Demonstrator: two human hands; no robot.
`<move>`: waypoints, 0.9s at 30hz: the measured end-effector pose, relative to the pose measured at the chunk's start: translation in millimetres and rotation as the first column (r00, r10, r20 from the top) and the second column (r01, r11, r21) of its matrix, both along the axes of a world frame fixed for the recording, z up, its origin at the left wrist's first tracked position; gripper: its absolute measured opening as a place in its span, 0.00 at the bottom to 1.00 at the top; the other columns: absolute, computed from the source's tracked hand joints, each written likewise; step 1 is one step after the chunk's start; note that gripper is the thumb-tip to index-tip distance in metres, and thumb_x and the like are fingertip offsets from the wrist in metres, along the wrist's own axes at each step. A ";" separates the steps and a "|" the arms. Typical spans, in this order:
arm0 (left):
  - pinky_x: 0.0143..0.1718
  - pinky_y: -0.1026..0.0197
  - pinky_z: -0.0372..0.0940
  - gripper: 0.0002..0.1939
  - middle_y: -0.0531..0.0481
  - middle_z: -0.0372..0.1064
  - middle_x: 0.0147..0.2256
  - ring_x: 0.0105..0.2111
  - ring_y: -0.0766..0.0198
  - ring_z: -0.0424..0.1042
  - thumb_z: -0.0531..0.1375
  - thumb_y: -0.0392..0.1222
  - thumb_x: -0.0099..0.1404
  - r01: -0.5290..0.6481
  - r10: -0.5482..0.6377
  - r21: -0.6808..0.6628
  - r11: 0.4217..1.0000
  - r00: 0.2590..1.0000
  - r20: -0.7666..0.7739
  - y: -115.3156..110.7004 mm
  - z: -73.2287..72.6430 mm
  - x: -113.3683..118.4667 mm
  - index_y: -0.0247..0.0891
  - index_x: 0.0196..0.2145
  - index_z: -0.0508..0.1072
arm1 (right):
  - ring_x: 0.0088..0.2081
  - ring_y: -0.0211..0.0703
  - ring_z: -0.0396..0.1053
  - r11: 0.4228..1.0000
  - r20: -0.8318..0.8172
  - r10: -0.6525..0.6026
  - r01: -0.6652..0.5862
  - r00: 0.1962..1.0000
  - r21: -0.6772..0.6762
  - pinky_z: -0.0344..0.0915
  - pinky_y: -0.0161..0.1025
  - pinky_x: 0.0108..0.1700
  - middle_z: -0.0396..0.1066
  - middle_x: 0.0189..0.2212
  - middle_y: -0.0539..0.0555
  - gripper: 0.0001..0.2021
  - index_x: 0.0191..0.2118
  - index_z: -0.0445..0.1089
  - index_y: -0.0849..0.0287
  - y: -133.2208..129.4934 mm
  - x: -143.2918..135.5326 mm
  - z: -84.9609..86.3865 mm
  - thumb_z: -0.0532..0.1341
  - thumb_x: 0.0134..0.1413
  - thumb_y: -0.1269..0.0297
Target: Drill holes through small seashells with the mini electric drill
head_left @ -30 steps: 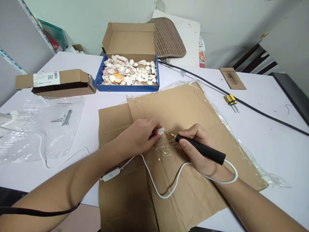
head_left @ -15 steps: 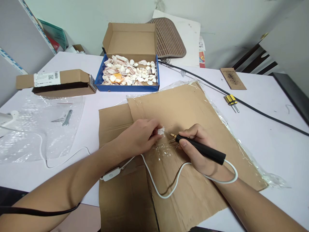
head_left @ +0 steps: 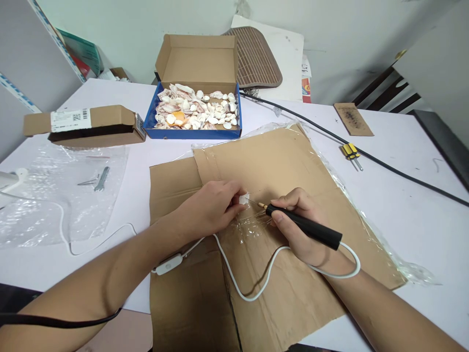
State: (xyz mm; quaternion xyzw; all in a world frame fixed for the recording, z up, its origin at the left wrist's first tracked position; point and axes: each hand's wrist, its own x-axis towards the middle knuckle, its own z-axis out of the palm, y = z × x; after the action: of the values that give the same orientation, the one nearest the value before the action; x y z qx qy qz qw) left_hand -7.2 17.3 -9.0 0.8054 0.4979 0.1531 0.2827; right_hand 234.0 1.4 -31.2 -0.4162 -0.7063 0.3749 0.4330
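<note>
Between the thumb and fingers of my left hand (head_left: 216,205) is a small white shell (head_left: 244,199), pinched just above the cardboard. My right hand (head_left: 298,222) grips a slim black mini drill (head_left: 308,227) like a pen. Its thin bit points left and its tip meets the shell; how deep it sits I cannot tell. A white cable (head_left: 252,297) runs from the drill's back end across the cardboard to an inline switch (head_left: 169,265) beside my left forearm. Under both hands lies a brown cardboard sheet (head_left: 256,161) with clear tape on it.
A blue box (head_left: 194,134) full of shells stands open at the back. Left of it are a long cardboard box (head_left: 97,139) and bubble wrap (head_left: 44,205) bearing a small wrench (head_left: 101,179). A black cable (head_left: 315,123) and yellow-black screwdrivers (head_left: 351,152) lie at right.
</note>
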 end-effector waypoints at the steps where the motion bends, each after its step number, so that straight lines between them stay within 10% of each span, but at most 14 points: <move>1: 0.41 0.57 0.72 0.08 0.48 0.80 0.35 0.35 0.56 0.79 0.67 0.36 0.73 0.000 0.000 0.001 1.000 1.000 -0.002 0.0 0.1 0.2 0.33 0.49 0.78 | 0.22 0.37 0.67 1.000 0.000 0.003 -0.003 1.000 0.004 0.61 0.35 0.23 0.72 0.24 0.46 0.05 0.39 0.71 0.53 0.1 0.2 -0.3 0.68 0.64 0.65; 27: 0.40 0.57 0.72 0.08 0.50 0.80 0.34 0.34 0.57 0.79 0.67 0.35 0.73 0.001 -0.001 0.000 1.000 1.000 0.001 -0.1 -1.2 0.4 0.35 0.49 0.77 | 0.21 0.36 0.65 1.000 0.007 0.002 -0.002 1.000 0.015 0.59 0.35 0.23 0.71 0.24 0.45 0.04 0.39 0.71 0.52 0.0 0.7 1.6 0.67 0.64 0.65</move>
State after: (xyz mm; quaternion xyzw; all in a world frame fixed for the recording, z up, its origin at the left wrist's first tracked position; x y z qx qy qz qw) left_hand -6.9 17.2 -10.2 0.8057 0.4973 0.1533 0.2830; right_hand 234.6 1.4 -29.6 -0.4134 -0.7109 0.3686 0.4334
